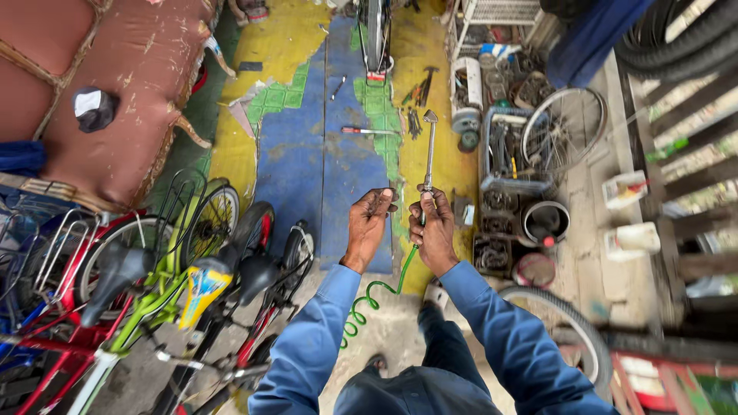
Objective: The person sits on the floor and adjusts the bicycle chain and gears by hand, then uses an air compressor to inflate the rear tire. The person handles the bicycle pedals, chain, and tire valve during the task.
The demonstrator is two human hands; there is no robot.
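Both hands are raised at centre, over the floor. The right hand grips the lower end of an air tool, whose shaft extends toward the far side. The left hand sits just left of it, palm turned up, apart from the tool. A coiled hose runs from below the right hand down to the near left. Bicycles stand at near left, with a padded seat beyond them at far left. A crate of tools lies to the right, a bare wheel rim leaning just right of it. Loose hand tools lie on the floor beyond the hands.
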